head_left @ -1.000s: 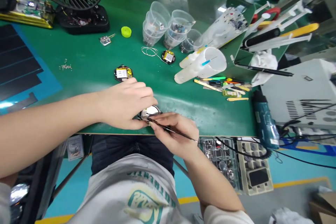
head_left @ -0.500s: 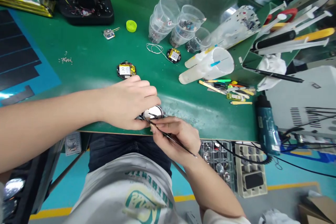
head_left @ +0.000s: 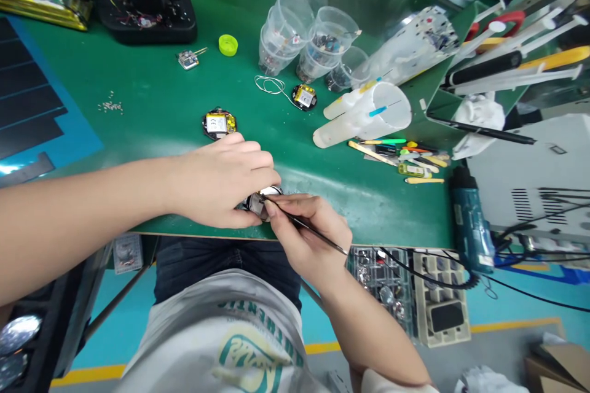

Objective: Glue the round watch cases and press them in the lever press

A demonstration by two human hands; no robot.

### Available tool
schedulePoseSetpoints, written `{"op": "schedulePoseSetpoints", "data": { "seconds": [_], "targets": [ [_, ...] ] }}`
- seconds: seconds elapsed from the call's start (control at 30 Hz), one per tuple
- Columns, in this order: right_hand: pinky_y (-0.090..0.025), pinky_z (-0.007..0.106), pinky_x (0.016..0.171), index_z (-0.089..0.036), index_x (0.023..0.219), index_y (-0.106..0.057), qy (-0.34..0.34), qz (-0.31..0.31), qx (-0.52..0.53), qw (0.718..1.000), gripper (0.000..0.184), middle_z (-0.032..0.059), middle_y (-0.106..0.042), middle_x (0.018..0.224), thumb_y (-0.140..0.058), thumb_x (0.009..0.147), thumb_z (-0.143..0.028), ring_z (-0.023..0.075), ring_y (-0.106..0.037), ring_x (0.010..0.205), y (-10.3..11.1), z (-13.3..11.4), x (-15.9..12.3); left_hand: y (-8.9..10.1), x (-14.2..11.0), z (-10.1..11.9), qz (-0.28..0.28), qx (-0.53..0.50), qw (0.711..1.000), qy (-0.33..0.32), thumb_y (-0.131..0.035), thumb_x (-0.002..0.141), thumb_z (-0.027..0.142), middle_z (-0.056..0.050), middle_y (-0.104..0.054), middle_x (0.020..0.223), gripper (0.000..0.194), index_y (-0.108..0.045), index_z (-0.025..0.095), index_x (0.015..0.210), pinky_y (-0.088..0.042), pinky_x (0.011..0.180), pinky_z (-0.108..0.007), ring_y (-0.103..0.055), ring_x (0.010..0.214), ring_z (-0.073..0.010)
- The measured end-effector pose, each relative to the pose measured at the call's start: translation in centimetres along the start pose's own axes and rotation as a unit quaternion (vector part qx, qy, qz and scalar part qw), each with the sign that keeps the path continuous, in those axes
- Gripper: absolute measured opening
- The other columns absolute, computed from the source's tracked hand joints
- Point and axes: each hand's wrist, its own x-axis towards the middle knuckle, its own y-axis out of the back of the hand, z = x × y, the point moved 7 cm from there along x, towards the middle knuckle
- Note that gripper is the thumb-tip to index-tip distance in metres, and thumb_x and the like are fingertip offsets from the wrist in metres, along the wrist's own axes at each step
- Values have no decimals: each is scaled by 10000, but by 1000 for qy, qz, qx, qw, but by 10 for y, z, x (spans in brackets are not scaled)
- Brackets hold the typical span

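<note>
Hands and work, lower centre of frame. My L hand (head_left: 230, 181) is curled narrow about a small round device with a shiny silvery face and dark rim (head_left: 254, 202), thumb at its lower L, fingertips along its upper side. My R hand (head_left: 313, 233) pinches a slim, dark metal tool, prob. tweezers (head_left: 318, 234), its tip at the device's face; whether the prongs are closed I can't tell.

Risks, in my judgement: (a) slip: if the tip skids on the smooth face, it could scratch it or jab my L thumb, which sits close by; (b) roll: a round rim under a loose L grip could turn beneath the tip; (c) fall: the device lies near the front edge of the glossy green benchtop (head_left: 161, 92), so a hard push toward me could send it off; (d) knock: the round black module w/ yellow-wrapped, white-labelled cell (head_left: 219, 123), L of centre, is just beside my L knuckles, & a careless lift could shove it; (e) loss: any tiny part flicked loose could go astray among the scattered pale grains (head_left: 110, 104), centre L.
</note>
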Motion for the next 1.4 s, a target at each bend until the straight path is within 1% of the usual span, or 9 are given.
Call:
{"op": "schedulePoseSetpoints", "data": {
  "seconds": [0.13, 0.37, 0.57, 0.7, 0.8, 0.97, 1.1, 1.23, 1.4],
  "targets": [
    [-701, 304, 825, -256, 1007, -728, 12, -9, 12, 1000, 221, 24, -844, 983, -810, 921, -70, 181, -828, 901, -1, -2, 1, 1, 0, 0, -2, -6, 1000, 2, -691, 954, 486, -74, -700, 1104, 348, -694, 220, 1178, -351, 881, -416, -608, 1026, -288],
    [-712, 310, 833, -252, 969, -736, 3, -67, 8, 998, 183, 30, -848, 995, -804, 935, -85, 198, -840, 911, -2, -3, 4, 1, 1, 1, -16, 7, 1000, 4, -688, 985, 503, -76, -722, 1134, 346, -689, 213, 1174, -348, 874, -423, -611, 1029, -284],
    [-710, 307, 842, -256, 988, -735, 17, -87, 17, 996, 216, 25, -853, 1007, -803, 927, -60, 199, -842, 935, -2, -5, 4, 1, 1, 1, -15, 10, 1000, 1, -674, 997, 528, -77, -733, 1151, 351, -683, 222, 1168, -342, 855, -425, -619, 1041, -289],
    [-715, 322, 840, -263, 1009, -725, 30, -59, 6, 998, 233, 32, -849, 1024, -802, 931, -57, 198, -839, 930, -1, -5, 1, 1, 1, 0, -13, 0, 1000, 4, -678, 989, 542, -72, -736, 1147, 357, -679, 235, 1170, -344, 853, -420, -625, 1048, -288],
    [-720, 336, 836, -264, 1011, -723, 28, -43, -6, 999, 220, 35, -847, 1017, -798, 939, -70, 207, -839, 928, 0, -4, 1, 1, 1, -1, -11, -5, 1000, 6, -683, 984, 543, -71, -733, 1135, 355, -681, 232, 1154, -341, 851, -420, -625, 1040, -287],
    [-711, 300, 835, -260, 1004, -720, 37, -72, 7, 997, 232, 24, -846, 1010, -799, 931, -55, 188, -839, 933, -3, -5, 2, 2, 1, 1, -11, 3, 1000, 1, -689, 983, 517, -71, -732, 1143, 339, -677, 221, 1149, -335, 849, -421, -620, 1032, -286],
    [-712, 313, 843, -264, 1018, -733, 37, -61, 1, 997, 245, 23, -850, 1023, -796, 923, -47, 200, -842, 933, -1, -6, 2, 2, 1, 0, -10, -6, 1000, 3, -683, 984, 511, -72, -728, 1143, 328, -678, 232, 1157, -337, 863, -416, -619, 1047, -287],
    [-710, 306, 852, -266, 1000, -739, 36, -77, -4, 996, 243, 10, -854, 999, -796, 919, -45, 207, -846, 944, -4, -8, 1, 1, 1, 0, -11, -7, 1000, 5, -653, 1000, 508, -75, -730, 1143, 313, -686, 237, 1153, -344, 861, -420, -621, 1051, -289],
    [-717, 323, 826, -266, 986, -724, 13, -29, -1, 1000, 220, 24, -856, 1007, -814, 920, -76, 208, -843, 899, 2, -6, 0, 1, 1, 0, -14, 1, 1000, 3, -674, 989, 531, -76, -735, 1151, 350, -687, 229, 1165, -347, 860, -421, -621, 1040, -286]
  ]
}}
